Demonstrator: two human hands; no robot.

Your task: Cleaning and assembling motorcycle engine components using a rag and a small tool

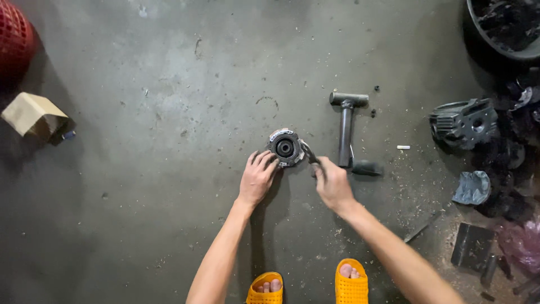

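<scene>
A round dark metal hub part [284, 148] with a bearing hole in its middle lies on the concrete floor [169, 112]. My left hand [257, 179] rests against its lower left side, fingers spread on the rim. My right hand [332, 183] grips a thin dark tool [309, 154] whose tip touches the part's right edge. A dark T-shaped metal tool [346, 126] lies just right of the part, beyond my right hand.
My feet in orange sandals [350, 280] stand at the bottom edge. A finned engine part [464, 121], a crumpled rag [472, 187] and dark scrap fill the right side. A black tub [506, 25] sits top right; a cardboard piece [34, 115] and red basket [14, 39] lie left.
</scene>
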